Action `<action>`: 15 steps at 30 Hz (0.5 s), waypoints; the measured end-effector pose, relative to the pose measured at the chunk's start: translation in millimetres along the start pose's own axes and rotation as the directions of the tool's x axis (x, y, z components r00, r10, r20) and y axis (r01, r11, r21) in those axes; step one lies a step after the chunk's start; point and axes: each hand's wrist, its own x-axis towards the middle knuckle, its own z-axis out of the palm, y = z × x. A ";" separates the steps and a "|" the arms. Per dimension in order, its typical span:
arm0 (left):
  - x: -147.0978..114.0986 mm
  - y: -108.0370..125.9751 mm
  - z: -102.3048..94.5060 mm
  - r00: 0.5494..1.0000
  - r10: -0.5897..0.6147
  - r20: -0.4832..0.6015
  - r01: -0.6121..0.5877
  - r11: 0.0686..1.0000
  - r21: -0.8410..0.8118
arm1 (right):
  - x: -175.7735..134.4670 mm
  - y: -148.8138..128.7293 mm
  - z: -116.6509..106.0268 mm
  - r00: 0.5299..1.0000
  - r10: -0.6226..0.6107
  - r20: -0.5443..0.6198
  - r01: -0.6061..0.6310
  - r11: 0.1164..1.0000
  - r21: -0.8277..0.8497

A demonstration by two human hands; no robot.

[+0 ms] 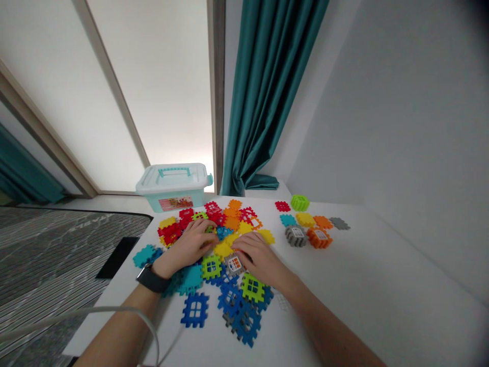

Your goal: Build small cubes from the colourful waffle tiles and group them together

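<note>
My left hand (196,240), a dark watch on its wrist, reaches over a pile of notched plastic building tiles. Its fingers are apart above a partly covered lime-green tile, beside small blue tiles (224,233). Stretched out over the yellow tiles (223,248) are the fingers of my right hand (257,252), with its thumb apart. Just below that hand lies a grey tile with a white-and-orange window (234,263). A lime-green window tile (211,267) sits between the hands, and another lime-green window tile (253,287) is nearer me. Neither hand visibly lifts a tile.
Red tiles (170,233), orange tiles (232,219), teal tiles (190,279) and dark blue tiles (246,321) surround the hands. Separate stacks, including a grey stack (296,236) and an orange stack (320,237), stand right. A lidded teal box (175,196) is behind. A pale cable (126,309) crosses my left forearm.
</note>
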 end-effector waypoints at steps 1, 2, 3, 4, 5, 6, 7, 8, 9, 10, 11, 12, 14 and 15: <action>-0.4 -0.6 -0.6 1.000 -0.004 0.018 0.004 1.000 -0.006 | 0.2 -2.4 -0.4 1.000 -0.010 0.019 0.010 1.000 0.007; -0.8 -1.3 -1.1 0.999 -0.010 0.035 0.010 1.000 -0.011 | 0.3 -4.8 -0.9 0.999 -0.019 0.041 0.019 1.000 0.011; -1.1 -1.9 -1.5 0.999 -0.016 0.052 0.016 1.000 -0.016 | 0.1 -6.9 -1.5 0.998 -0.023 0.064 0.022 1.000 0.014; -1.4 -2.5 -1.8 0.998 -0.020 0.067 0.022 1.000 -0.021 | -0.3 -8.7 -2.1 0.996 -0.019 0.084 0.018 1.000 0.015; -1.7 -2.8 -2.1 0.997 -0.022 0.078 0.024 0.999 -0.026 | -0.9 -9.9 -2.8 0.995 -0.011 0.100 0.009 1.000 0.014; -1.9 -2.8 -2.3 0.996 -0.022 0.084 0.025 0.999 -0.031 | -1.6 -10.6 -3.4 0.994 0.000 0.112 -0.001 1.000 0.013; -2.0 -2.5 -2.5 0.996 -0.019 0.088 0.022 0.999 -0.036 | -2.3 -10.8 -4.0 0.993 0.009 0.121 -0.011 1.000 0.014; -2.1 -1.7 -2.7 0.996 -0.016 0.088 0.019 0.999 -0.038 | -2.9 -10.7 -4.5 0.992 0.017 0.127 -0.019 1.000 0.014; -2.1 -0.5 -2.7 0.996 -0.012 0.086 0.016 0.999 -0.039 | -3.4 -10.2 -4.9 0.991 0.022 0.130 -0.024 1.000 0.014; -2.1 1.0 -2.6 0.997 -0.008 0.082 0.011 0.999 -0.038 | -3.8 -9.7 -5.1 0.991 0.023 0.131 -0.025 1.000 0.014; -2.1 2.6 -2.2 0.997 -0.004 0.077 0.007 0.999 -0.036 | -4.1 -9.0 -5.2 0.991 0.022 0.132 -0.024 1.000 0.015; -2.0 4.1 -1.5 0.997 0.000 0.072 0.002 0.999 -0.032 | -4.3 -8.4 -5.2 0.991 0.020 0.134 -0.023 1.000 0.017; -1.7 5.9 0.9 0.998 0.013 0.062 -0.012 1.000 -0.027 | -4.7 -7.6 -4.9 0.991 0.015 0.132 -0.018 1.000 0.019; -1.5 6.0 2.6 0.998 0.022 0.055 -0.020 0.999 -0.025 | -4.9 -7.4 -4.7 0.991 0.013 0.131 -0.016 1.000 0.020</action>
